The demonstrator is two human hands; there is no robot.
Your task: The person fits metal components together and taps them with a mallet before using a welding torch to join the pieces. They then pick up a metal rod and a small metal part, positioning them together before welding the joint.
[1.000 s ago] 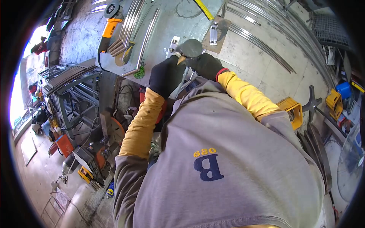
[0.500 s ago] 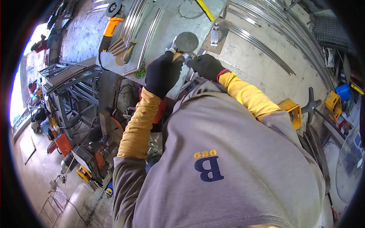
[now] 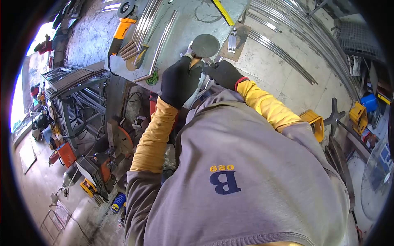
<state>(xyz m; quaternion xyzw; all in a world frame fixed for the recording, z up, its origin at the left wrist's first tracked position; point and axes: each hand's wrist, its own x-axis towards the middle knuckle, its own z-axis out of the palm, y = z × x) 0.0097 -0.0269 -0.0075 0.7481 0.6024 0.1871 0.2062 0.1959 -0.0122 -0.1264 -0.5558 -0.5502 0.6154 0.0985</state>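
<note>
Both hands wear black gloves and come together at the near edge of the metal-topped table (image 3: 180, 28). My left hand (image 3: 180, 82) is closed; what it grips is mostly hidden and I cannot tell its kind. A pale grey strip (image 3: 192, 98) shows below its fingers, with a tan patch and a whitish bit above them. A round dark grey disc (image 3: 206, 46) lies just beyond the fingertips. My right hand (image 3: 224, 74) is closed too, its fingers pinched at a small silvery piece (image 3: 208, 61) beside the left hand.
An orange angle grinder (image 3: 122, 29) lies at the table's left, near metal tubes (image 3: 141, 30) and a wooden-looking scraper shape (image 3: 137, 58). A yellow ruler-like bar (image 3: 223, 11) lies at the back. Long tubes (image 3: 283, 57) rest on the right; a metal frame (image 3: 78, 98) stands left.
The view has shifted slightly, and both hands with the disc appear a little further right. The hands stay close together, with their hold looking much the same.
</note>
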